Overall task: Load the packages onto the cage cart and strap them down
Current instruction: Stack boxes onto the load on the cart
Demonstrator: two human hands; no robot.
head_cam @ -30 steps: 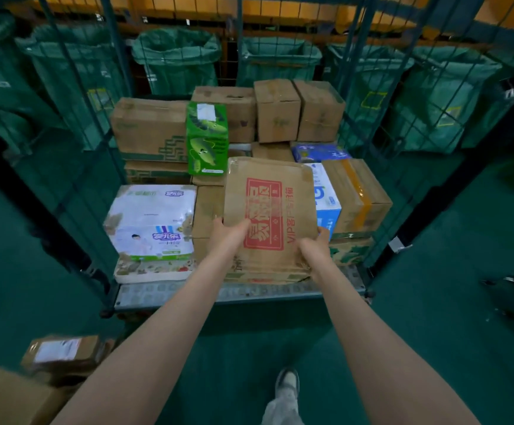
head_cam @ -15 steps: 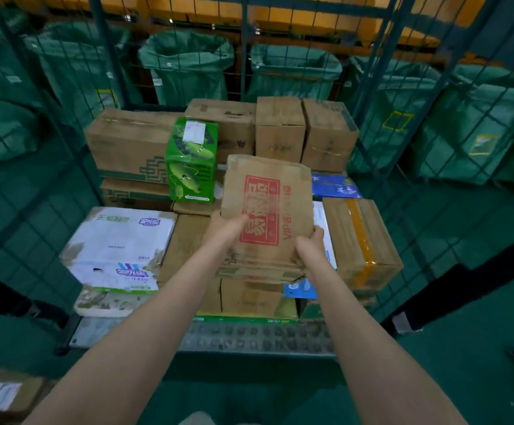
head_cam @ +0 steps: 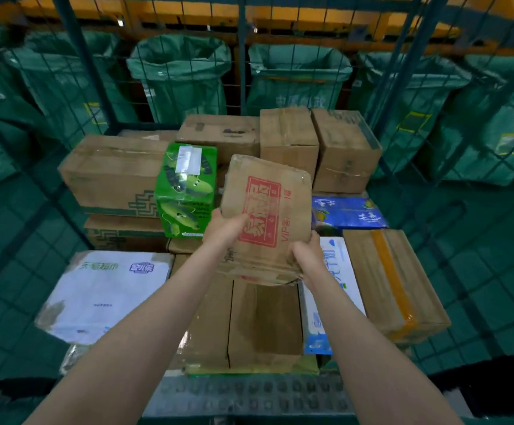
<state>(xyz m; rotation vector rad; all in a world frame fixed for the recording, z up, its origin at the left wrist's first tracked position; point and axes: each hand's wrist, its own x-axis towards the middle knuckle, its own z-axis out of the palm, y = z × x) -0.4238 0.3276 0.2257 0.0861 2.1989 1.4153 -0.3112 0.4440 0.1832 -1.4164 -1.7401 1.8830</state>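
Nearest the camera, the studded steel lip of the cart point(head_cam: 249, 397) shows below a front row of brown boxes point(head_cam: 262, 320), with a white pack point(head_cam: 105, 296) to their left. Just above that row, both hands hold the carton point(head_cam: 268, 210) in the air, tilted, over the stacked load. The left hand point(head_cam: 225, 227) grips its near-left edge, thumb on the printed face, and the right hand point(head_cam: 306, 256) clasps the near-right corner, fingers point(head_cam: 314, 240) curled round the edge. Its crumpled corners and sagging bottom suggest thin, soft board and a light load. It will likely buckle if squeezed mid-panel, so the corners and underside look the safer hold. Glossy tape at its far edge may be slick. Beyond it stand a green box point(head_cam: 185, 191) and a rear row point(head_cam: 286, 139) of boxes against the mesh.
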